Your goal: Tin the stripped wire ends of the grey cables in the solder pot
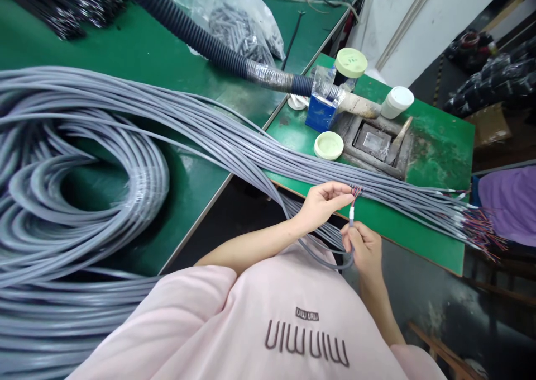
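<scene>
One grey cable point(350, 223) stands upright between my hands, with a white sleeve near its end and thin coloured wires point(357, 192) fanning out on top. My right hand point(363, 247) is closed round the grey jacket below the sleeve. Above it, my left hand point(329, 204) pinches the coloured wires between thumb and fingers. Just beyond my hands, a thick bundle of grey cables point(293, 162) runs across the bench. The stripped wire ends point(481, 229) of that bundle hang past the bench's right edge.
Large grey cable coils point(142, 195) lie on the green table at left. A black corrugated hose point(201, 36) reaches to a blue box point(321, 110) beside a solder pot point(372, 141) with a scraper point(398, 139) on it. A pale dish point(329, 145) and a white tub point(397, 101) stand nearby.
</scene>
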A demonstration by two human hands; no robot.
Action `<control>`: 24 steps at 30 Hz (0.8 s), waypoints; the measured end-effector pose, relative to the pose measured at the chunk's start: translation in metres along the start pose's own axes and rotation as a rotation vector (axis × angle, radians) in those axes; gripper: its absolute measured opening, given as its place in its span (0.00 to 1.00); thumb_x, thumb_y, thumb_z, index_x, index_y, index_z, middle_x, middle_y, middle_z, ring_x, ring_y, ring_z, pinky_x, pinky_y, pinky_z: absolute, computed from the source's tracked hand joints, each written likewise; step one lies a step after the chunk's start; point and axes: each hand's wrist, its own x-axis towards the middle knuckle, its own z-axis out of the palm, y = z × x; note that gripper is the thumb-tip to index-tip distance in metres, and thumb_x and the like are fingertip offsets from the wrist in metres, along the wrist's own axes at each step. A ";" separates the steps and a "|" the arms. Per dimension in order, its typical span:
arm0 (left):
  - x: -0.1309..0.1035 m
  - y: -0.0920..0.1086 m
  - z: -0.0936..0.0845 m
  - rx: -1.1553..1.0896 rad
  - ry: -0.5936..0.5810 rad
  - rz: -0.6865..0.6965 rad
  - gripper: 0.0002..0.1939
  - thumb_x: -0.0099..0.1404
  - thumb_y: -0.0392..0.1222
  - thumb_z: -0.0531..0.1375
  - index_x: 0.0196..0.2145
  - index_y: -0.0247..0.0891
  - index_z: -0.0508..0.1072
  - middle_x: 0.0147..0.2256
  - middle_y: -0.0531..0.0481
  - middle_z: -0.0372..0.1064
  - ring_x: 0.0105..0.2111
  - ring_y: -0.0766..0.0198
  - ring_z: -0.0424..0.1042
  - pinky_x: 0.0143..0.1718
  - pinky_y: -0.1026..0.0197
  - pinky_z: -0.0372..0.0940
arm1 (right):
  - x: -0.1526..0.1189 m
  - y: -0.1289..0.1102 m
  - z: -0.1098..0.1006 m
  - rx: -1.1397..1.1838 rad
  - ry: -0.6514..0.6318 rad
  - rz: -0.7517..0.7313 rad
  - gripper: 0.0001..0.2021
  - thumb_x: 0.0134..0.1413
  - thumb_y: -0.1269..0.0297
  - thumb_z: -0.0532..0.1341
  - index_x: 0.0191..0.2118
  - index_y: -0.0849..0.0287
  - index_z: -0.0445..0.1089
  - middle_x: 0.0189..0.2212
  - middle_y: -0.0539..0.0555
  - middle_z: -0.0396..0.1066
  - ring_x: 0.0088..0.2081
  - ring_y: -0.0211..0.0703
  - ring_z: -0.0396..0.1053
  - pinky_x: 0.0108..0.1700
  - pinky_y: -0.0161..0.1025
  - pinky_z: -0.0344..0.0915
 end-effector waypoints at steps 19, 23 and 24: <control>0.000 -0.004 -0.015 0.352 0.033 0.256 0.12 0.57 0.46 0.66 0.36 0.35 0.77 0.27 0.52 0.67 0.24 0.72 0.61 0.27 0.66 0.58 | 0.006 -0.009 0.007 -0.405 0.046 -0.116 0.14 0.62 0.58 0.55 0.28 0.58 0.69 0.18 0.45 0.61 0.23 0.35 0.60 0.29 0.34 0.57; 0.004 0.000 -0.017 0.366 0.003 0.200 0.15 0.56 0.48 0.67 0.36 0.34 0.77 0.25 0.53 0.67 0.23 0.72 0.61 0.25 0.67 0.59 | 0.006 -0.012 0.007 -0.477 0.052 -0.162 0.12 0.61 0.59 0.57 0.30 0.58 0.70 0.20 0.46 0.64 0.24 0.34 0.61 0.31 0.34 0.57; 0.005 0.002 -0.018 0.396 -0.009 0.215 0.15 0.56 0.48 0.67 0.35 0.34 0.76 0.25 0.53 0.67 0.22 0.73 0.60 0.24 0.67 0.58 | 0.006 -0.012 0.007 -0.480 0.053 -0.165 0.12 0.60 0.59 0.57 0.29 0.59 0.70 0.20 0.47 0.64 0.24 0.34 0.61 0.31 0.34 0.57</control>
